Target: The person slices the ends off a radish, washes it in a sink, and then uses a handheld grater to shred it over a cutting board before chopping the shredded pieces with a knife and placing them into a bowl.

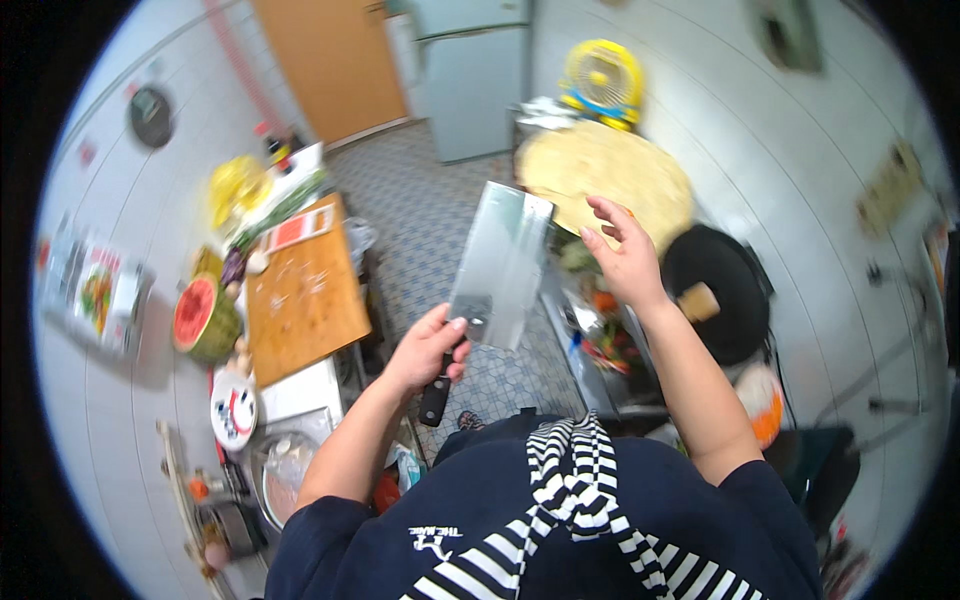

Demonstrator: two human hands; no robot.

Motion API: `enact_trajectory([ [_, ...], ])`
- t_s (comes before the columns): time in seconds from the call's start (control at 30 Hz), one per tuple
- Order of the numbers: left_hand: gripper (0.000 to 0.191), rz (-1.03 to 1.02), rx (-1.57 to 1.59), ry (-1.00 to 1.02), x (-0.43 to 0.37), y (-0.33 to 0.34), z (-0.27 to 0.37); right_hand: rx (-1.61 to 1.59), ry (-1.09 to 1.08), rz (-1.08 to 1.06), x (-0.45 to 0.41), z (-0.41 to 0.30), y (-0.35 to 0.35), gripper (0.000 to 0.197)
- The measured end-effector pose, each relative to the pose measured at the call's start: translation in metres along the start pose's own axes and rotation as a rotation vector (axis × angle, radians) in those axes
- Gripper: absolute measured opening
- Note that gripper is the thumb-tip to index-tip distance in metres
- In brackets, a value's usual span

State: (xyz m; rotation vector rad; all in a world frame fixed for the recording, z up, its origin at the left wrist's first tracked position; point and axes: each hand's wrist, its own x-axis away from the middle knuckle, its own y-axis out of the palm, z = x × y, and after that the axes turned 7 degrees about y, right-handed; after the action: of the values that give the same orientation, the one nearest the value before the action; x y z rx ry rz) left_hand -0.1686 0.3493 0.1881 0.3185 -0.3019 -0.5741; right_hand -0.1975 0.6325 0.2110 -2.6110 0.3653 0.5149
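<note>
My left hand [431,349] grips the black handle of a wide-bladed cleaver [501,262]. The blade points up and away from me, over the tiled floor between two work areas. My right hand [626,259] is raised with its fingers apart and nothing in them. It appears in front of a large round pale-yellow surface [600,172]; whether it touches that surface, I cannot tell. Left of the cleaver, a wooden cutting board [300,315] bears pale scraps. A white-and-red slicer or grater [300,227] lies at the board's far end.
Beside the board sit a cut watermelon [202,319] and a patterned plate [234,409]. A bowl [281,480] stands at the sink, lower left. A black pan [716,300] is right of my forearm. Behind the round surface stands a yellow fan [602,82]; a refrigerator [472,97] is farther back.
</note>
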Motion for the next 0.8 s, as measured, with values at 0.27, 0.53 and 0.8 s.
enact_trajectory([
  [0.27,0.021,0.163,0.088,0.068,0.058,-0.112,-0.004,-0.29,0.372,-0.796,-0.094,-0.008,0.208,0.027],
  [0.53,0.021,1.024,-0.628,0.033,0.117,-0.183,-0.041,-0.399,0.676,-0.866,-0.075,0.007,0.388,0.021],
  [0.8,0.031,1.311,-1.411,-0.428,0.09,-0.323,-0.014,-0.033,-0.048,-1.056,-0.06,0.035,0.504,0.028],
])
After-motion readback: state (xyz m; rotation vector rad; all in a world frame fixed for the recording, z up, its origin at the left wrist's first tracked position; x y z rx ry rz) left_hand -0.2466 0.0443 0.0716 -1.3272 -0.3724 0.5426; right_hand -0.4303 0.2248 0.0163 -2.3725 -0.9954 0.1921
